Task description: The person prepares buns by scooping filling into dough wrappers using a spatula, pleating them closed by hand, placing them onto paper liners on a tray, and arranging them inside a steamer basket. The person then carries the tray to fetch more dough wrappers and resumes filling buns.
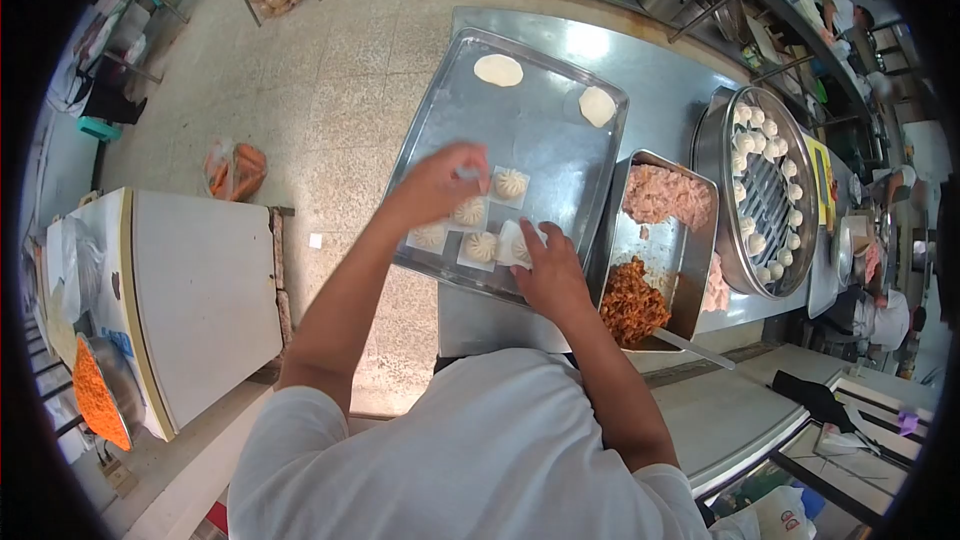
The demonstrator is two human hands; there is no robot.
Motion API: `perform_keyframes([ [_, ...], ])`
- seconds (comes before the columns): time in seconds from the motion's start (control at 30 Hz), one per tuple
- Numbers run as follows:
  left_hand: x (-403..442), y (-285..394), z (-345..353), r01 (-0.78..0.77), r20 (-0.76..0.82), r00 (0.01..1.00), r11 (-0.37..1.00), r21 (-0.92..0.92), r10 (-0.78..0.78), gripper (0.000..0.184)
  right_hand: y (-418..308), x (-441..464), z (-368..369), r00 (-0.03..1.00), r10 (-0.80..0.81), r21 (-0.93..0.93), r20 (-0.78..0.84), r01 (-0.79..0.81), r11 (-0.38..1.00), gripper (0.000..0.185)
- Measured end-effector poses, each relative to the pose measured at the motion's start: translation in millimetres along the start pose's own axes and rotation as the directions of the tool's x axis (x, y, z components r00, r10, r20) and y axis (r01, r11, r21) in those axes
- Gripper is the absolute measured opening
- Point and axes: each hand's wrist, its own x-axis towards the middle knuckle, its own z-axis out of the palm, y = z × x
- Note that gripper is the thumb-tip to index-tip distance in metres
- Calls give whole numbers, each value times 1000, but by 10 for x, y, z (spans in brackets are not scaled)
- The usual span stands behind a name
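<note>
A large metal tray lies on the steel table, tilted in my view. On its near part sit several pleated buns, each on a square of white paper, among them one bun right of my left hand. My left hand hovers over this group, its fingers curled and the fingertips close together; whatever they pinch, if anything, is too blurred to make out. At the tray's near right, my right hand has thumb and fingers around another bun, partly covering it. Two flat dough rounds, one left and one right, lie at the far end.
Right of the tray, a metal pan holds pale minced filling and reddish-brown filling with a utensil handle. Beyond it stands a round steamer of small buns. A white chest is left; co-workers are far right.
</note>
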Motion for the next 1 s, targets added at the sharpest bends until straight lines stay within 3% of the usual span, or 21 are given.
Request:
perform_keyframes([
  [0.03, 219, -174, -57, 38, -54, 998, 999, -6, -38, 35, 12, -43, -23, 998, -12, 30, -66, 14, 999, 56],
  [0.1, 630, -330, -172, 114, -146, 984, 992, 47, -106, 43, 13, -137, -45, 998, -27, 39, -51, 29, 999, 48],
  [0.17, 1047, -429, -226, 146, -177, 976, 984, 107, -125, 47, -28, -239, -45, 974, -25, 130, 225, -4, 992, 36],
  [0.2, 1289, -574, -194, 173, -228, 963, 976, 129, -141, 51, -32, -311, -6, 976, -14, 125, 218, -14, 992, 36],
  [0.27, 1639, -619, -159, 191, -271, 951, 971, 147, -146, 56, 14, -427, 131, 944, -5, -42, 329, 20, 999, 23],
  [0.37, 1992, -599, -95, 281, -321, 926, 930, 237, -198, 62, 209, -504, 234, 949, 5, -136, 314, 40, 990, 15],
  [0.53, 2157, -595, -23, 309, -314, 931, 861, 405, -186, 63, 177, -516, 163, 915, 106, -288, 390, 12, 957, 15],
  [0.63, 2078, -568, 19, 362, -299, 913, 889, 281, -277, 63, 179, -555, 155, 922, 124, -331, 366, 5, 944, 15],
  [0.7, 2028, -610, 63, 348, -311, 915, 891, 291, -256, 62, 193, -584, 155, 927, 122, -347, 356, 10, 938, 15],
  [0.77, 1975, -693, 78, 333, -324, 917, 891, 309, -231, 61, 211, -591, 216, 927, 150, -320, 344, -34, 947, 15],
  [0.83, 2002, -727, 106, 289, -276, 950, 757, 587, -149, 59, 168, -654, 114, 948, 79, -262, 308, 5, 965, 14],
  [0.87, 2034, -753, 112, 271, -263, 955, 762, 589, -137, 59, 146, -716, 38, 961, 20, -205, 275, 38, 978, 14],
  [0.9, 2085, -837, 89, 318, -269, 944, 752, 577, -193, 59, 113, -778, -40, 964, 43, -210, 263, 13, 978, 14],
  [0.97, 2166, -847, 103, 387, -267, 922, 726, 569, -281, 59, 44, -929, -221, 980, -104, 93, 171, 89, 992, 19],
  [1.0, 2181, -794, 90, 413, -269, 911, 708, 573, -313, 59, 20, -1024, -316, 984, -76, 93, 161, 62, 994, 19],
])
